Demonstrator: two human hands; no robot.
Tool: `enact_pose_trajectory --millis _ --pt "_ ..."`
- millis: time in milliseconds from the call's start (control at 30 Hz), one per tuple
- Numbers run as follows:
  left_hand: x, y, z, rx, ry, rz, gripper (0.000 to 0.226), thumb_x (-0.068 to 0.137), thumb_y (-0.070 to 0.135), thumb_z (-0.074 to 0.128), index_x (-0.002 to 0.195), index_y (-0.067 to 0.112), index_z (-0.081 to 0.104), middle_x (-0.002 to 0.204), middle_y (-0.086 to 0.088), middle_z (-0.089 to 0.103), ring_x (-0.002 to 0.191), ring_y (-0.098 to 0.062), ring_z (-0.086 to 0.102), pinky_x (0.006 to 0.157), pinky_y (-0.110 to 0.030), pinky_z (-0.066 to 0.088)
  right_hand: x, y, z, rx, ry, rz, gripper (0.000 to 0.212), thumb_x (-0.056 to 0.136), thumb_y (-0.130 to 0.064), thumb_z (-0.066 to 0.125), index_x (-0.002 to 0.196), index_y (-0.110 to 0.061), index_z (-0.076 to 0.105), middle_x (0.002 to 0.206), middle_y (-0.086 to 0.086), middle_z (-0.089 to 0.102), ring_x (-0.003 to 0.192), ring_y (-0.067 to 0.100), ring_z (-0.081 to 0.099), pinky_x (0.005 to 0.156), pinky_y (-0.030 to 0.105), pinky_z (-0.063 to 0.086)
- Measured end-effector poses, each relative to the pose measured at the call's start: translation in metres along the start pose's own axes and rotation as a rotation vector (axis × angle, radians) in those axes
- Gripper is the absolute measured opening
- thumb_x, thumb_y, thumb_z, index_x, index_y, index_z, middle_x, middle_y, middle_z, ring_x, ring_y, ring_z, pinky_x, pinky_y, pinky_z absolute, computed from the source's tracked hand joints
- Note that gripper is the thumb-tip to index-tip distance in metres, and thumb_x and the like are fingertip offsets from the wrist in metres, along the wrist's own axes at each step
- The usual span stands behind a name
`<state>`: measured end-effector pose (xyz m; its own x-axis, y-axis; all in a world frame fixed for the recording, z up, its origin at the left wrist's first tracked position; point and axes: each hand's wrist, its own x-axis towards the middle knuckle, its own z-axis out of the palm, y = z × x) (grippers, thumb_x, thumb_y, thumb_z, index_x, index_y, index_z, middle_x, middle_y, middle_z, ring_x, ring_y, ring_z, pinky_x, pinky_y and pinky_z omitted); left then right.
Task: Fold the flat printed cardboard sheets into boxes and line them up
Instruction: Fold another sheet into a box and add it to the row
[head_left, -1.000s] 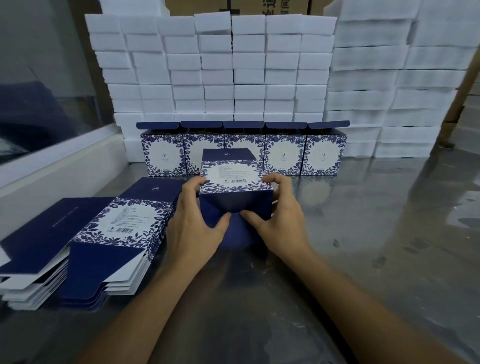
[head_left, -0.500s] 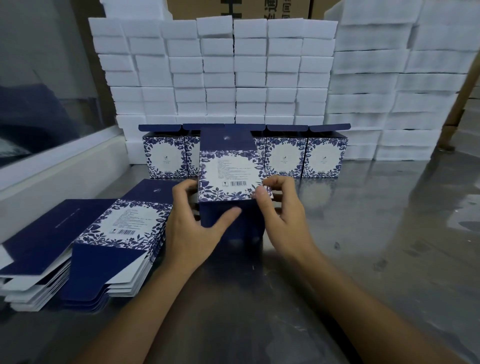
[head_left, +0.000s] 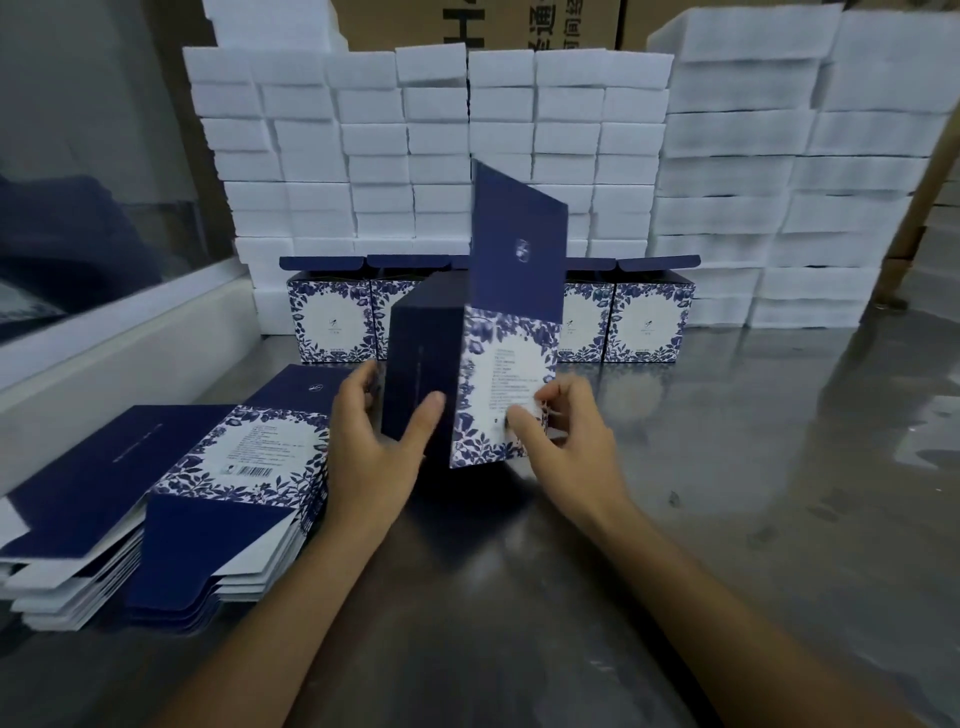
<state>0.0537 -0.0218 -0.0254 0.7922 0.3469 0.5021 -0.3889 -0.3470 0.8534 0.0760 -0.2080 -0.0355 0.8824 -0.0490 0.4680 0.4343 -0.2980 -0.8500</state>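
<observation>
Steel bench (head_left: 727, 519) carries the upright box (head_left: 467, 374), long axis vertical, between both hands; left hand (head_left: 371, 447) grips its dark side, right hand (head_left: 566, 441) seemingly pinches the printed face; finished row (head_left: 644, 322) at 12 o'clock.

Both hands hold a folded blue floral box (head_left: 467, 384) upright at centre: left hand (head_left: 371, 447) grips its dark side, right hand (head_left: 563, 436) pinches the printed face. Flat sheets (head_left: 171, 499) lie at eight o'clock, finished boxes (head_left: 644, 322) at twelve.

White foam blocks (head_left: 431, 156) stacked behind; brown carton (head_left: 478, 23).
</observation>
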Motion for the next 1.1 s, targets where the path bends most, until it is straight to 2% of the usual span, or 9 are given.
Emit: enact_pose_trajectory --millis 100,167,233,367,533,667,767,900,1100 --pt "-0.001 0.001 0.000 -0.036 -0.081 -0.066 0.104 0.059 0.072 0.074 0.146 0.032 0.033 0.139 0.015 0.050 0.119 0.007 0.051 0.099 -0.021 0.043 -0.004 0.000 0.002 0.060 -0.103 0.082 0.053 0.073 -0.079 0.060 0.110 -0.045 0.044 0.117 -0.007 0.067 0.107 0.007 0.063 0.092 0.033 0.049" --pt "-0.003 0.000 0.002 -0.012 -0.100 -0.051 0.099 0.056 0.068 0.077 0.142 0.035 0.039 0.134 0.016 0.055 0.118 0.001 0.055 0.099 -0.027 0.047 -0.006 -0.003 0.005 0.081 -0.158 0.118 0.070 0.067 -0.090 0.054 0.120 -0.047 0.041 0.139 -0.003 0.056 0.130 0.009 0.052 0.104 0.032 0.042" --pt "-0.003 0.001 0.002 -0.023 -0.086 -0.033 0.080 0.059 0.065 0.080 0.129 0.039 0.050 0.126 0.016 0.060 0.111 0.002 0.059 0.095 -0.029 0.051 -0.007 -0.006 0.006 0.115 -0.188 0.135 0.078 0.067 -0.092 0.051 0.127 -0.044 0.040 0.143 -0.003 0.054 0.133 0.008 0.050 0.103 0.026 0.041" --pt "0.002 0.002 -0.004 -0.035 -0.128 -0.072 0.079 0.056 0.067 0.080 0.121 0.030 0.054 0.121 0.012 0.062 0.109 -0.004 0.061 0.093 -0.035 0.054 -0.006 -0.008 0.004 0.275 -0.178 0.147 0.067 0.079 -0.076 0.053 0.128 -0.030 0.045 0.116 -0.016 0.071 0.106 -0.001 0.067 0.079 0.016 0.054" --pt "0.001 0.006 -0.005 -0.161 -0.277 -0.078 0.075 0.059 0.057 0.076 0.108 0.008 0.049 0.101 0.005 0.065 0.095 -0.008 0.064 0.079 -0.025 0.053 -0.001 -0.005 0.005 0.315 -0.077 0.166 0.055 0.088 -0.071 0.044 0.115 -0.026 0.061 0.113 -0.013 0.071 0.109 0.007 0.066 0.098 0.039 0.050" --pt "0.000 0.004 -0.005 -0.178 -0.356 -0.046 0.072 0.061 0.053 0.076 0.099 0.000 0.047 0.106 -0.026 0.051 0.104 -0.037 0.054 0.100 -0.051 0.044 0.003 -0.005 0.002 0.357 -0.036 0.210 0.043 0.094 -0.061 0.047 0.108 -0.024 0.065 0.110 -0.006 0.073 0.106 0.012 0.069 0.094 0.044 0.054" --pt "0.000 0.003 -0.005 -0.012 -0.327 0.001 0.062 0.053 0.061 0.075 0.090 0.017 0.050 0.109 -0.009 0.051 0.103 -0.016 0.052 0.091 -0.018 0.042 0.006 -0.005 0.000 0.301 0.029 0.195 0.027 0.100 -0.051 0.052 0.100 -0.026 0.063 0.097 -0.010 0.073 0.081 -0.004 0.069 0.063 0.016 0.053" --pt "-0.001 0.004 -0.004 0.180 -0.208 0.199 0.068 0.052 0.054 0.083 0.095 0.019 0.044 0.110 0.001 0.040 0.100 -0.006 0.045 0.083 -0.008 0.034 0.006 -0.004 -0.001 0.272 0.092 0.181 0.020 0.098 -0.042 0.059 0.103 -0.022 0.061 0.101 -0.006 0.070 0.087 -0.003 0.067 0.066 0.009 0.050" --pt "0.000 0.006 -0.007 0.336 -0.095 0.443 0.100 0.048 0.037 0.094 0.126 0.024 0.032 0.141 -0.007 0.030 0.133 -0.024 0.035 0.110 -0.041 0.036 0.008 -0.009 -0.005 0.274 0.179 0.182 0.032 0.100 -0.041 0.055 0.086 -0.012 0.058 0.074 -0.001 0.063 0.066 0.006 0.059 0.058 0.011 0.046"
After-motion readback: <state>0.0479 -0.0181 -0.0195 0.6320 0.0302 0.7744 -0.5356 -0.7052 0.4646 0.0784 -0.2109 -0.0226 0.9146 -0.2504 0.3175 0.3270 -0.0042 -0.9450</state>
